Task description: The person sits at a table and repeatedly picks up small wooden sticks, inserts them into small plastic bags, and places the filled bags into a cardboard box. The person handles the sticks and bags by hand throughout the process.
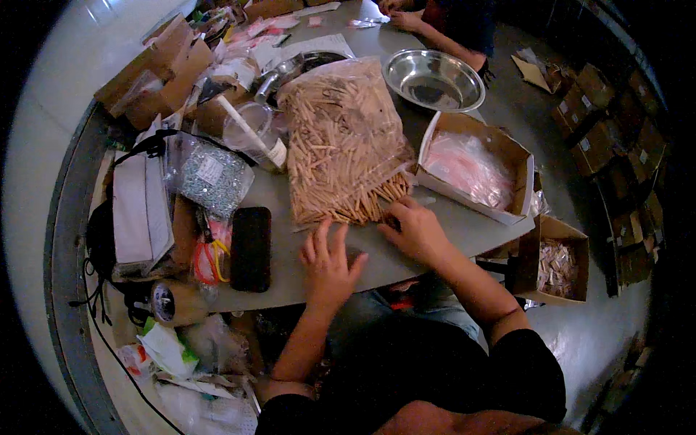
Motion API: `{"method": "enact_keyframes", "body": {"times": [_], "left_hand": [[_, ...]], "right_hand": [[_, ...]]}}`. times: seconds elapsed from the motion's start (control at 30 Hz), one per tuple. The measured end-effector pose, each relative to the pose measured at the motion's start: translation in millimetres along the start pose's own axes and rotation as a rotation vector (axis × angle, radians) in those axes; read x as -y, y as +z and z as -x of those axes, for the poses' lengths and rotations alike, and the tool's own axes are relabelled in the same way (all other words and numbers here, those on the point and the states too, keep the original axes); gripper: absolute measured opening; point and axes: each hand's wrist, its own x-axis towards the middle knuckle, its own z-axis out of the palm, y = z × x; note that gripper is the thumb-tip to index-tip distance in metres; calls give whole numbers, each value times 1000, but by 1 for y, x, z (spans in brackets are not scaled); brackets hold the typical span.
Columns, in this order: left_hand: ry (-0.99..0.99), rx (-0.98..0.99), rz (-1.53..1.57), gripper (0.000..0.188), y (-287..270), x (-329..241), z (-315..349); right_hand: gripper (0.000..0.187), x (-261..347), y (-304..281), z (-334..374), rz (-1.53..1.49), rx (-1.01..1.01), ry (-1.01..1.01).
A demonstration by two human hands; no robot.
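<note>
A large clear plastic bag full of wooden dowels (337, 138) lies on the table in front of me. At its near right corner several loose-looking dowels (380, 201) show more sharply than those under the plastic. My left hand (330, 257) is just short of the bag's near edge, fingers spread and holding nothing. By that near right corner is my right hand (417, 232), its fingers bent inward beside the dowels. What lies between its fingertips, if anything, is too small to make out.
A black phone (251, 250) and a bag of small metal parts (210, 172) lie left of the dowels. A white-lined carton of pink plastic bags (475, 170) and a steel bowl (435, 81) stand right. A lower carton (554, 264) holds small packets. Another person's arms (435, 40) are at the far side.
</note>
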Motion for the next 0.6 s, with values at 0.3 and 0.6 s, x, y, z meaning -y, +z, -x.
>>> {"method": "enact_keyframes", "body": {"times": [0.3,0.6], "left_hand": [[115,53,29,66,2,4,-3],[168,148,-12,69,4,4,-3]], "right_hand": [[19,3,16,-16,358,51,96],[18,2,-8,4,356,-22,171]]}}
